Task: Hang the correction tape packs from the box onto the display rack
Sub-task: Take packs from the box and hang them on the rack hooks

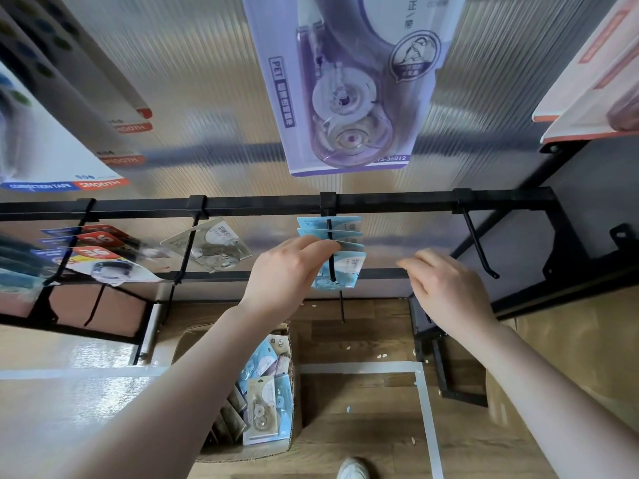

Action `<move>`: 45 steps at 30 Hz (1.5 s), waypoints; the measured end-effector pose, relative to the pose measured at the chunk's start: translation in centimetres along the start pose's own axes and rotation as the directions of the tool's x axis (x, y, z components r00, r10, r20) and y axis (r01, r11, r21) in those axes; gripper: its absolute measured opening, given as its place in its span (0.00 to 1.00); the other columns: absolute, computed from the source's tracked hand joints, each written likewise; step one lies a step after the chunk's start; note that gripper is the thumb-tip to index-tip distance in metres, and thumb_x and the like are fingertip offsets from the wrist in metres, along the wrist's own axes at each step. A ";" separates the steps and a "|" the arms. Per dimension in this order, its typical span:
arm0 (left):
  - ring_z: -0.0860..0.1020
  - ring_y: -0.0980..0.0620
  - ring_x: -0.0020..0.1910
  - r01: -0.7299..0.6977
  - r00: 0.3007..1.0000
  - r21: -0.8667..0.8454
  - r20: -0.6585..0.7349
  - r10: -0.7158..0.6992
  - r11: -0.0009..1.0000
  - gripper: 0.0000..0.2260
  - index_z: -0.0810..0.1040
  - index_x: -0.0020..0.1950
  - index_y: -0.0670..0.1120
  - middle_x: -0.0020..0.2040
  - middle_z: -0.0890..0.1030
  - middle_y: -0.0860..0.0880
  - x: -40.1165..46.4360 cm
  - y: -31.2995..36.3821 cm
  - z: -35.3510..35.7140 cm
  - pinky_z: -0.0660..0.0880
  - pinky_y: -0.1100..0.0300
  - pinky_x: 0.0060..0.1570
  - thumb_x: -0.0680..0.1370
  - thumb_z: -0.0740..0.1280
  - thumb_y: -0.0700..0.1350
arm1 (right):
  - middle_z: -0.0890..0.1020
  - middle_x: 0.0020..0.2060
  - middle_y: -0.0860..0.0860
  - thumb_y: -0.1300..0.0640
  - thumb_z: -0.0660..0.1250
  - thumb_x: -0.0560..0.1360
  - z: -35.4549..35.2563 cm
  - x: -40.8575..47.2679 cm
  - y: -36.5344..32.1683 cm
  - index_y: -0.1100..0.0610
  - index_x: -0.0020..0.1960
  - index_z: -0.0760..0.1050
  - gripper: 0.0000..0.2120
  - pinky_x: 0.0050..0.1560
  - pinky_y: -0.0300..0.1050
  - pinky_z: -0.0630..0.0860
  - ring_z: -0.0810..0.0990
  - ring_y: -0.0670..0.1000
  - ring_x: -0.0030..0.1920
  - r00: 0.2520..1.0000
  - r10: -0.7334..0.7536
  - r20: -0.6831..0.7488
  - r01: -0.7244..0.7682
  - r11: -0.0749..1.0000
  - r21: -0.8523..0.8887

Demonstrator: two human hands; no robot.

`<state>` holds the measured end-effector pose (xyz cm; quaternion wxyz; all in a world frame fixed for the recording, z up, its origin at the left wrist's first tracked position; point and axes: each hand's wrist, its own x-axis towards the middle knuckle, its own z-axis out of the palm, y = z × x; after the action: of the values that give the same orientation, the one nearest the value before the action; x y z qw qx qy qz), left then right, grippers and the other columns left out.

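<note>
Head view, the only one: left hand (287,271) up at the middle hook (331,250) of the display rack (262,204), fingers curled together, tips pinching the edge of a blue correction tape pack (342,267) in the small stack threaded on that hook. Right hand (446,285) just beside it, apart from the packs, fingers loosely bent and a little spread, holding nothing. Neighbouring hook to the right (479,245) bare; hook to the left carries a clear pack (211,247), tilted. Cardboard box (242,454) on the wood floor below, between the arms, more packs (266,402) standing in it. Large purple pack (342,84) hangs overhead from the upper rail. Judgement: pack being seated or pushed back along the hook; much stock left in the box. Risks: pack's hole may not be fully past the upturned tip, so releasing could drop it; a sideways push could fan the stack off; left forearm sits close to the tilted clear pack and could knock it
</note>
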<state>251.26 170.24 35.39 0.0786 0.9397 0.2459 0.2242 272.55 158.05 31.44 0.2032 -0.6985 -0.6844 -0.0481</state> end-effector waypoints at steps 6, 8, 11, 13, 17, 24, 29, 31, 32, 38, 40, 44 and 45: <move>0.81 0.44 0.41 -0.004 0.998 0.005 -0.070 0.004 1.000 0.09 0.82 0.53 0.43 0.45 0.82 0.44 -0.6 -0.1 -0.1 0.76 0.56 0.26 0.74 0.67 0.41 | 0.82 0.39 0.56 0.70 0.74 0.63 0.3 -0.3 -0.2 0.62 0.47 0.81 0.13 0.33 0.41 0.77 0.82 0.54 0.35 1.000 0.022 0.010 -0.022 1.000 0.001; 0.79 0.47 0.41 0.015 0.995 0.023 -0.098 -0.013 1.000 0.11 0.82 0.53 0.45 0.45 0.81 0.46 -1.0 -0.4 0.0 0.75 0.57 0.25 0.77 0.62 0.45 | 0.82 0.39 0.56 0.70 0.74 0.64 0.5 -0.5 -0.3 0.63 0.48 0.81 0.13 0.33 0.42 0.78 0.82 0.54 0.36 0.999 0.029 0.018 -0.029 1.000 -0.002; 0.73 0.52 0.43 0.055 0.987 0.043 -0.153 -0.048 0.998 0.10 0.82 0.51 0.46 0.44 0.79 0.48 -1.6 -0.7 0.0 0.73 0.59 0.25 0.77 0.62 0.45 | 0.82 0.39 0.56 0.69 0.74 0.65 0.6 -0.8 -0.4 0.63 0.48 0.81 0.13 0.34 0.42 0.78 0.82 0.54 0.37 0.999 0.036 0.019 -0.035 0.999 -0.017; 0.71 0.52 0.44 0.072 0.983 0.052 -0.175 -0.062 0.996 0.10 0.82 0.51 0.46 0.44 0.79 0.48 -2.1 -0.9 0.0 0.73 0.59 0.27 0.77 0.62 0.45 | 0.82 0.40 0.56 0.68 0.74 0.65 0.7 -0.9 -0.7 0.63 0.49 0.81 0.13 0.34 0.43 0.78 0.82 0.54 0.38 0.999 0.044 0.019 -0.044 0.999 -0.029; 0.72 0.48 0.45 0.082 0.980 0.050 -0.187 -0.072 0.995 0.10 0.78 0.56 0.46 0.47 0.79 0.46 -3.8 -1.6 -0.1 0.76 0.55 0.33 0.76 0.64 0.45 | 0.82 0.41 0.57 0.67 0.74 0.66 0.9 -1.1 -1.4 0.62 0.50 0.80 0.13 0.38 0.46 0.79 0.82 0.55 0.40 0.997 0.071 0.029 -0.070 0.996 -0.053; 0.75 0.45 0.50 0.141 0.982 0.096 -0.136 -0.128 0.985 0.14 0.73 0.61 0.45 0.53 0.79 0.45 -7.6 -2.3 -0.5 0.75 0.52 0.47 0.77 0.62 0.49 | 0.81 0.45 0.56 0.64 0.73 0.68 1.4 -1.7 -3.3 0.61 0.53 0.80 0.14 0.47 0.51 0.78 0.81 0.57 0.45 0.992 0.103 0.067 -0.095 0.989 -0.115; 0.76 0.44 0.52 0.211 0.977 0.092 -0.051 -0.207 0.973 0.16 0.74 0.61 0.44 0.56 0.78 0.45 -11.1 -3.3 -0.6 0.76 0.51 0.48 0.77 0.62 0.49 | 0.81 0.47 0.56 0.63 0.74 0.66 1.6 -2.1 -5.4 0.61 0.54 0.79 0.16 0.49 0.51 0.78 0.81 0.57 0.47 0.987 0.124 0.106 -0.107 0.982 -0.153; 0.76 0.44 0.53 0.234 0.972 0.104 -0.026 -0.232 0.967 0.16 0.75 0.60 0.43 0.56 0.78 0.44 -12.5 -3.6 -0.8 0.76 0.50 0.49 0.77 0.61 0.51 | 0.82 0.46 0.56 0.62 0.75 0.66 1.8 -2.3 -6.7 0.60 0.54 0.79 0.16 0.47 0.51 0.78 0.81 0.57 0.46 0.984 0.129 0.122 -0.107 0.979 -0.175; 0.76 0.43 0.54 0.251 0.968 0.108 -0.012 -0.251 0.962 0.17 0.76 0.61 0.44 0.57 0.78 0.44 -13.2 -3.8 -0.9 0.76 0.49 0.50 0.77 0.61 0.52 | 0.81 0.46 0.56 0.62 0.75 0.66 2.0 -2.4 -7.4 0.60 0.54 0.79 0.16 0.47 0.51 0.78 0.81 0.57 0.47 0.982 0.131 0.134 -0.106 0.978 -0.178; 0.74 0.45 0.57 0.341 0.933 0.141 0.068 -0.353 0.929 0.20 0.76 0.61 0.43 0.59 0.78 0.44 -18.9 -6.2 -1.9 0.75 0.49 0.53 0.75 0.59 0.54 | 0.81 0.49 0.57 0.61 0.73 0.68 4.5 -3.1 -12.6 0.60 0.56 0.78 0.16 0.50 0.53 0.77 0.80 0.58 0.50 0.967 0.156 0.200 -0.119 0.975 -0.188; 0.72 0.46 0.58 0.378 0.916 0.138 0.090 -0.391 0.916 0.21 0.76 0.60 0.44 0.59 0.78 0.44 -21.6 -7.6 -2.3 0.74 0.49 0.54 0.75 0.58 0.54 | 0.80 0.50 0.56 0.61 0.71 0.70 6.1 -3.4 -14.9 0.60 0.57 0.77 0.16 0.51 0.54 0.76 0.79 0.58 0.51 0.960 0.152 0.235 -0.110 0.977 -0.181; 0.72 0.46 0.58 0.444 0.879 0.120 0.132 -0.458 0.888 0.21 0.76 0.60 0.45 0.59 0.77 0.45 -27.1 -10.0 -3.5 0.74 0.48 0.54 0.74 0.57 0.56 | 0.80 0.51 0.56 0.61 0.70 0.72 9.5 -4.4 -19.7 0.60 0.58 0.77 0.15 0.54 0.53 0.75 0.79 0.58 0.52 0.939 0.163 0.304 -0.119 0.980 -0.161; 0.72 0.46 0.58 0.454 0.872 0.125 0.143 -0.468 0.882 0.22 0.76 0.60 0.45 0.59 0.77 0.45 -28.3 -10.6 -3.8 0.74 0.49 0.54 0.75 0.57 0.57 | 0.80 0.50 0.55 0.61 0.71 0.71 10.2 -4.7 -20.9 0.60 0.58 0.77 0.16 0.54 0.53 0.75 0.79 0.58 0.51 0.933 0.167 0.319 -0.123 0.981 -0.152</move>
<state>222.97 165.48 25.16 0.1090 0.8720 0.4650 0.1074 249.69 156.82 25.11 0.0429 -0.7570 -0.6507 0.0403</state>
